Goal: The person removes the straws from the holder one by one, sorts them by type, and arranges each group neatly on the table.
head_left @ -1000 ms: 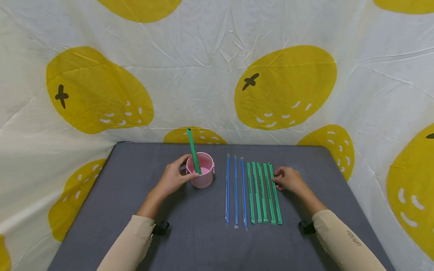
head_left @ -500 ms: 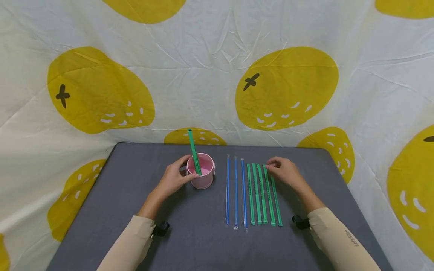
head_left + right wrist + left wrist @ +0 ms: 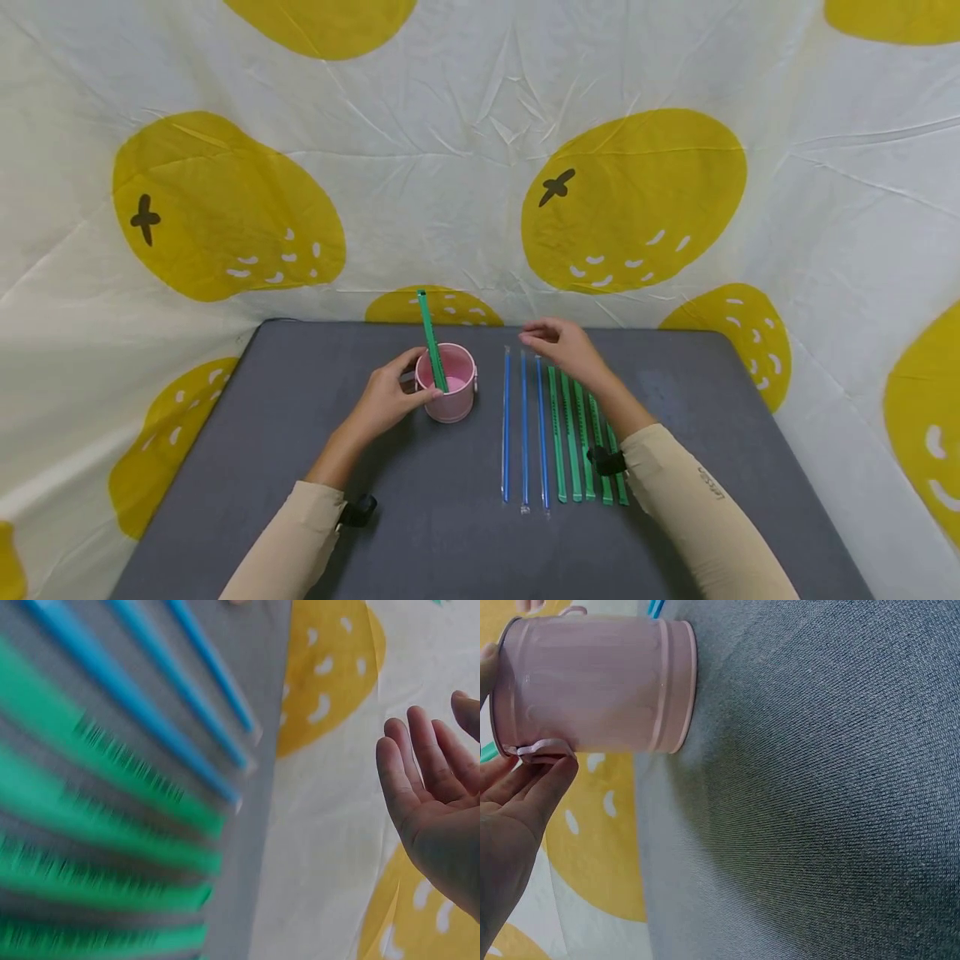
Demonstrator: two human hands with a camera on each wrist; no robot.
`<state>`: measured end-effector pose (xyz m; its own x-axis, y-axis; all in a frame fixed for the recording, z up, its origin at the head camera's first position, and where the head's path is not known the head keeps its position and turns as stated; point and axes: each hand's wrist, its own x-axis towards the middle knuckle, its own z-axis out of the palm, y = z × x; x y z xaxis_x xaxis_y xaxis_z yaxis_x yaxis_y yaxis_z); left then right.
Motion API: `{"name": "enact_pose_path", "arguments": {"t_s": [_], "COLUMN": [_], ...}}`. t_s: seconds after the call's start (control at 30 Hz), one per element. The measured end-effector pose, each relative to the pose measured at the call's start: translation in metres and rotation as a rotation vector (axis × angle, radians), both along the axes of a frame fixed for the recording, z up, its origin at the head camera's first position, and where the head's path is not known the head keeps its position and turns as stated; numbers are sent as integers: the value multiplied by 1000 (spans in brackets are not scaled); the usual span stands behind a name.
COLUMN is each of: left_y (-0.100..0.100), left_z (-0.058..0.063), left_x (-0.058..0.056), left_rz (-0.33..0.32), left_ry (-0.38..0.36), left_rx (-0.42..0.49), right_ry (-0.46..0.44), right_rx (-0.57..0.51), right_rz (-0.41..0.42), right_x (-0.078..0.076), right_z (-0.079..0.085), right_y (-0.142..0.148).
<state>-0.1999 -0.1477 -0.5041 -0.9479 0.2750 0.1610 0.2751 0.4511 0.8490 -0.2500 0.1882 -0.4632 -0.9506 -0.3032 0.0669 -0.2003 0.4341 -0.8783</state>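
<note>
My left hand [image 3: 382, 398] holds a small pink bucket [image 3: 452, 407] at its left side, thumb on the near rim and fingers around a side lug. A straw in a green wrapper [image 3: 428, 325] leans in the bucket, its top well above the rim. In the left wrist view the bucket [image 3: 600, 682] stands on the dark cloth. My right hand [image 3: 566, 348] hovers past the far ends of the straws, its fingers loosely bent and nothing between them. Under that arm lie several green-wrapped straws [image 3: 557, 442] in a row, partly hidden by the wrist.
Left of the green row, three blue straws in clear wrappers [image 3: 524, 433] lie parallel, between it and the bucket. The grey table [image 3: 435, 533] ends at a hanging white cloth [image 3: 450, 208] with yellow fruit prints. Each wrist wears a black strap.
My right hand has left the rightmost green straw and swept left over the row, toward the blue straws' far ends. My left hand has stayed on the bucket.
</note>
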Motion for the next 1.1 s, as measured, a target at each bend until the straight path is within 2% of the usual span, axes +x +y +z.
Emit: {"name": "enact_pose_path", "arguments": {"t_s": [0.37,0.57,0.7,0.97,1.1], "left_y": [0,2,3,1,-1], "left_z": [-1,0,0,-2,-2], "left_x": [-1,-1,-1,-1,-2], "left_rz": [3,-11,-15,-15,-10], "left_ry": [6,20,24,10,7], "left_rx": [2,5,8,14,26], "right_ry": [-55,-45,-54,-69,-110], "right_rx": [-170,-145,-165,-144,-180], "right_rz": [79,127,161,201,196], "right_x": [-24,-34,-38,-37,-37], "right_z": [11,12,12,14,15], "right_y": [-66,-95,-110,-134,-142]}}
